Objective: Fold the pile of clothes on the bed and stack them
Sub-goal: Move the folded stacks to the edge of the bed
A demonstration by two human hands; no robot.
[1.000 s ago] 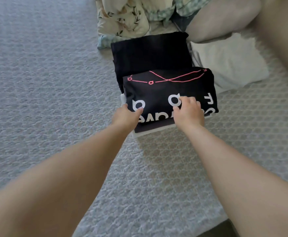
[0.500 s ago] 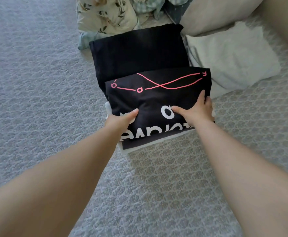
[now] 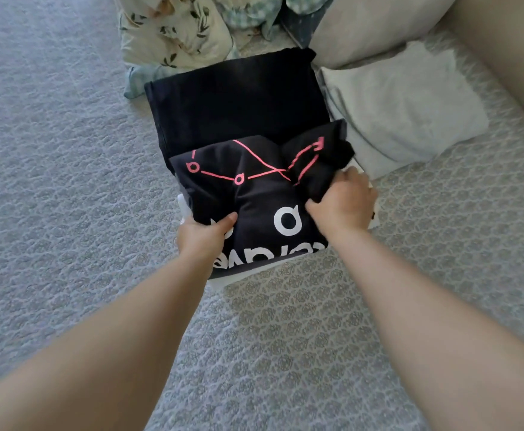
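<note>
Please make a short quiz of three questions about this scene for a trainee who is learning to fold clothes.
1. True or false: both hands grip the printed black shirt.
2. Which lies directly behind the printed black shirt, farther from the person? A) the plain black garment B) the pale folded garment C) the floral cloth
3. Fill in: the right hand bunches the shirt's ____ side.

Key
1. True: the left hand pinches the near left edge, the right hand clutches gathered fabric.
2. A
3. right
</note>
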